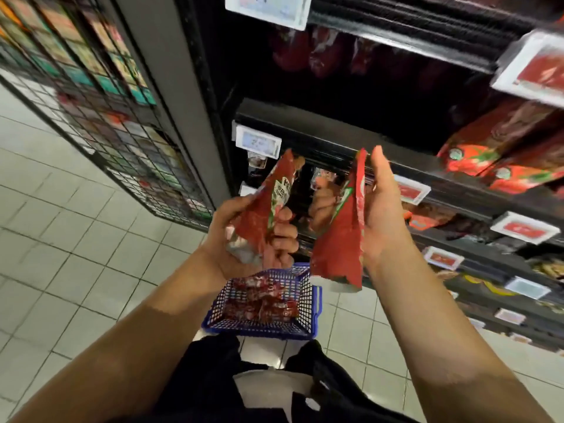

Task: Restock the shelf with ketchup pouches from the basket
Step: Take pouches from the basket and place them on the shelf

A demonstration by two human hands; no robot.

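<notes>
Ketchup pouch [262, 215] gripped in left hand [244, 239], another pouch [338, 242] in right hand [378, 209], labels blurred

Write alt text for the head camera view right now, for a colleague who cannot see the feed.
A person stands at a dark store shelf, the left hand and right hand each holding up one red ketchup pouch. Below on the tiled floor sits a blue basket with more red pouches inside.

Red pouches [262, 215]; blue basket [305, 303]
</notes>
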